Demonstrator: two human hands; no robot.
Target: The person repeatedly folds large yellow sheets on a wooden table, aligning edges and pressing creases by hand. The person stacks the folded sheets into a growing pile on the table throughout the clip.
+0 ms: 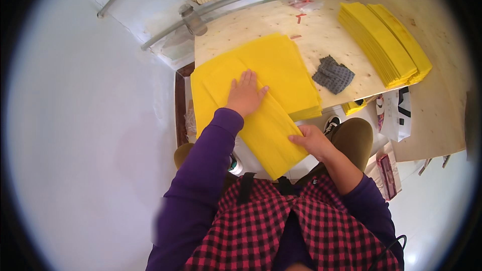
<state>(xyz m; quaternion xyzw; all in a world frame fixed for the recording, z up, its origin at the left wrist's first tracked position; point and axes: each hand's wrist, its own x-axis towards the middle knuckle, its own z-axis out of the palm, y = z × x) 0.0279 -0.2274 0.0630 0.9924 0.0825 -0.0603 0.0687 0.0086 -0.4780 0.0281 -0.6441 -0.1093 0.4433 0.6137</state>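
Observation:
A long, narrow yellow folded sheet [268, 133] lies slantwise over a stack of wide yellow sheets [278, 70], its near end jutting past the table edge toward my lap. My left hand [246, 94] presses flat on the fold's upper part, fingers spread. At the lower right edge, my right hand [312, 142] pinches the folded sheet, thumb on top and fingers hidden underneath. Whether it is thin cloth or paper I cannot tell. A crumpled dark grey cloth [333, 74] rests on the table to the right of the stack.
Two piles of narrow yellow folded pieces [379, 45] stand at the right of the wooden table [326, 30]. A clear bottle [193, 20] is at the far left corner, and a plastic bag [306, 3] at the back. Below on the right are a white bag [396, 115] and a box [386, 175].

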